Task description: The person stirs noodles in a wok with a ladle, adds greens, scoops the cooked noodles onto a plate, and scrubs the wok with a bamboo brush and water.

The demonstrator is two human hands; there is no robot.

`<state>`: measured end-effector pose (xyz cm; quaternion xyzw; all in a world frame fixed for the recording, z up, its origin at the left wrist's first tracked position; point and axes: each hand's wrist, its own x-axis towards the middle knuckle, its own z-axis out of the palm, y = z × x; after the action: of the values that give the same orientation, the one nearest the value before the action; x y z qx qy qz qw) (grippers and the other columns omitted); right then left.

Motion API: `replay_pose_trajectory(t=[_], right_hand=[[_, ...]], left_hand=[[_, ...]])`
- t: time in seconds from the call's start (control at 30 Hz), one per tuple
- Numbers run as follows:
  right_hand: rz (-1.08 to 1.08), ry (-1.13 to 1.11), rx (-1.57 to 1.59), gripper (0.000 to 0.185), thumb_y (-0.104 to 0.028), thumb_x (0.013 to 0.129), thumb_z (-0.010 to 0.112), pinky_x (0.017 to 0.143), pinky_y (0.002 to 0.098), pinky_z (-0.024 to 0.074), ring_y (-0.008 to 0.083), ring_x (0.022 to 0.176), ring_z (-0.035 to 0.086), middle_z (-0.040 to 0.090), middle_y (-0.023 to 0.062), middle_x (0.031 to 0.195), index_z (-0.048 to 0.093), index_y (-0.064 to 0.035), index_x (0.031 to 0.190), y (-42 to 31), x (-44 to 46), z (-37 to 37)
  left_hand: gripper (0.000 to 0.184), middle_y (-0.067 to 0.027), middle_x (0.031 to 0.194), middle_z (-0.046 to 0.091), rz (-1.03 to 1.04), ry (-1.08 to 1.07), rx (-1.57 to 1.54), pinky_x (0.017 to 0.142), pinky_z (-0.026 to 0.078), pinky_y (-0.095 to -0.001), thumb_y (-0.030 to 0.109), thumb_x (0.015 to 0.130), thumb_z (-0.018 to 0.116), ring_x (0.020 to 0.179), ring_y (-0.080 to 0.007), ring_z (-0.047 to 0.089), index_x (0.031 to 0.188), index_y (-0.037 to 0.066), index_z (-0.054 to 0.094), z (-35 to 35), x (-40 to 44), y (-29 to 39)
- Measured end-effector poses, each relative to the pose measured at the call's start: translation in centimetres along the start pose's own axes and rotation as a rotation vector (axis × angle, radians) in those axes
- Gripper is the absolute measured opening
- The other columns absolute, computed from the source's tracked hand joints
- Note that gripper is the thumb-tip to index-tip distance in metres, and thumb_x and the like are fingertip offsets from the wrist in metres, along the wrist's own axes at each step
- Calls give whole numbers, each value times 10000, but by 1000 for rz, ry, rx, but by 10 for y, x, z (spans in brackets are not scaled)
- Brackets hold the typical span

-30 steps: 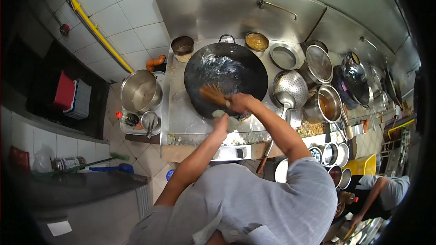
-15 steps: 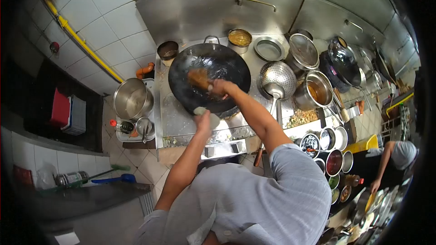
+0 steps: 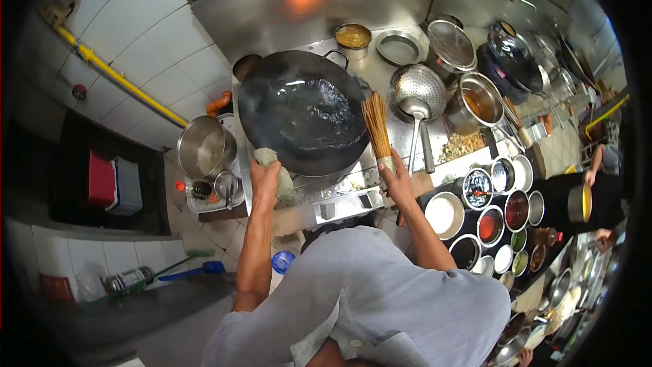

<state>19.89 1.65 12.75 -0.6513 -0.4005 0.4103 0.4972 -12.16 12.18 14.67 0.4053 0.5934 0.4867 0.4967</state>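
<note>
A large black wok [image 3: 292,112] sits over the stove, tilted, with shiny liquid inside. At its near left rim my left hand [image 3: 265,182] is closed on a greenish-grey cloth [image 3: 283,180], which lies between the fingers and the rim. To the right of the wok, my right hand [image 3: 397,180] grips a bamboo wok brush [image 3: 377,126] by its bound end, bristles pointing up and away from me. The brush is outside the wok, near its right edge. A perforated strainer [image 3: 415,88] with a ladle [image 3: 414,107] on it lies just beyond the brush.
Right of the stove stand a pot of brown liquid [image 3: 475,105] and several seasoning bowls, including a white one [image 3: 444,215]. A steel pot [image 3: 204,146] is on the left. Behind the wok stands a pot of yellowish liquid [image 3: 353,37]. A co-worker's hand [image 3: 589,177] shows far right.
The brush has moved out of the wok to its right in my right hand. The wok has tilted, with my left hand and cloth shifted left along its rim. An orange glow appears on the back wall.
</note>
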Motion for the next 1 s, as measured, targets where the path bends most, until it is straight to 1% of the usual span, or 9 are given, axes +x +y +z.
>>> replay_pose_trajectory(t=[0.07, 0.17, 0.4, 0.67, 0.73, 0.83, 0.9, 0.97, 1.0], right_hand=[[76, 19, 118, 668, -259, 935, 628, 440, 261, 489, 143, 673, 606, 632, 135, 1024, 338, -18, 1486, 8, -2, 2], [223, 5, 103, 717, -322, 911, 656, 479, 277, 514, 155, 686, 622, 640, 162, 1072, 337, -70, 1502, -9, 1, 4], [96, -81, 187, 829, -281, 857, 725, 495, 299, 530, 160, 630, 618, 636, 162, 1114, 272, -118, 1532, -13, 50, 40], [129, -214, 211, 1004, -60, 821, 677, 466, 289, 526, 156, 584, 614, 600, 144, 1134, 35, -241, 1572, -37, 71, 103], [104, -348, 250, 1000, -109, 818, 686, 598, 334, 575, 236, 728, 672, 579, 189, 1242, 43, -232, 1574, -55, 53, 95], [-329, -424, -158, 992, -210, 790, 664, 731, 445, 556, 353, 722, 699, 684, 270, 903, 56, -266, 1572, -49, 8, 82], [-144, -580, -532, 980, -184, 792, 658, 768, 452, 553, 391, 848, 691, 682, 274, 968, 67, -274, 1569, -50, -8, 57], [79, -639, -812, 951, -203, 818, 643, 875, 480, 515, 416, 987, 657, 672, 260, 1072, 63, -291, 1567, 15, 18, 33], [91, -476, -936, 904, -203, 823, 611, 831, 486, 527, 407, 943, 669, 678, 257, 1026, 96, -290, 1561, 35, 31, 13]], left_hand=[[463, -137, 1014, 625, 103, 87, 136, 799, 497, -344, 93, 724, 652, 889, -227, 618, 1146, -57, 530, 7, 0, 14], [490, -181, 1019, 629, 184, 126, 281, 855, 482, -373, 117, 711, 678, 925, -290, 623, 1132, -75, 519, 19, 0, 32], [533, -250, 1031, 621, 433, 247, 527, 857, 481, -430, 134, 695, 713, 939, -406, 625, 1149, -54, 509, 62, -24, 73], [592, -224, 1033, 634, 798, 165, 582, 855, 493, -462, 68, 676, 715, 952, -429, 632, 1224, -28, 511, 92, -65, 64], [589, -235, 1053, 631, 797, 165, 541, 861, 495, -455, 69, 688, 712, 970, -426, 633, 1230, -32, 507, 91, -67, 60], [570, -233, 1051, 629, 732, 187, 477, 861, 497, -433, 69, 701, 716, 964, -399, 639, 1220, -38, 506, 84, -59, 55], [560, -222, 1040, 630, 695, 213, 482, 862, 494, -423, 70, 710, 717, 951, -375, 640, 1216, -40, 503, 77, -48, 54], [531, -198, 1045, 620, 599, 256, 451, 862, 487, -401, 65, 735, 716, 912, -314, 631, 1205, -43, 495, 73, -46, 61], [531, -198, 1045, 620, 601, 246, 445, 862, 487, -401, 65, 735, 716, 912, -314, 631, 1205, -43, 495, 68, -39, 57]])
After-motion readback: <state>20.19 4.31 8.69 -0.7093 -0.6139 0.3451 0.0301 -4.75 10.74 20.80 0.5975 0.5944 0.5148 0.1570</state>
